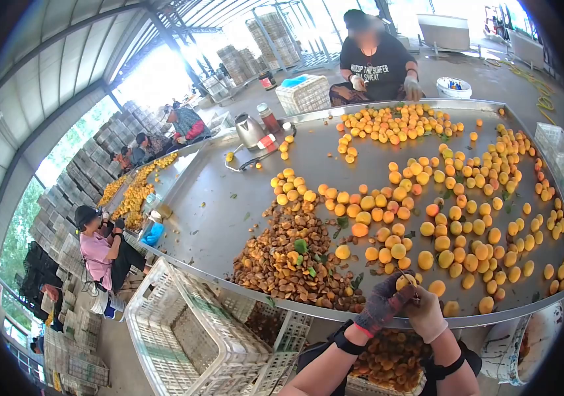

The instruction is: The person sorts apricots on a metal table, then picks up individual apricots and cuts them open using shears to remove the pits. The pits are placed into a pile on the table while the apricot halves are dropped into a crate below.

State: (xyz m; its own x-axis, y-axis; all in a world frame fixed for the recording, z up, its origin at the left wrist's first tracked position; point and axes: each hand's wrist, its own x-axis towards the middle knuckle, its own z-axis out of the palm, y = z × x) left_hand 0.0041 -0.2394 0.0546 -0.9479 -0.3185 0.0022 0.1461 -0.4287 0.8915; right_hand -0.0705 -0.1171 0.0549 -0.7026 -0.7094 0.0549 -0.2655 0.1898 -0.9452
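My left hand (386, 302), in a dark grey glove, is closed around an apricot (405, 282) at the near edge of the metal table (216, 224). Right beside it, my right hand (428, 318) in a pale glove has its fingers pressed together. A thin dark sliver shows at those fingertips; what it is I cannot make out. Loose apricots (450, 228) spread over the table beyond and to the right of both hands. A heap of brown apricot pits (288, 254) with a few green leaves lies to the left. Below my hands, a crate holds apricot halves (391, 360).
White plastic crates (183, 330) stand against the near left side, and a stained white bucket (516, 343) is at the lower right. A kettle (249, 131) and jar (268, 117) sit at the far edge. A co-worker (377, 63) sits opposite; another (100, 247) is at left.
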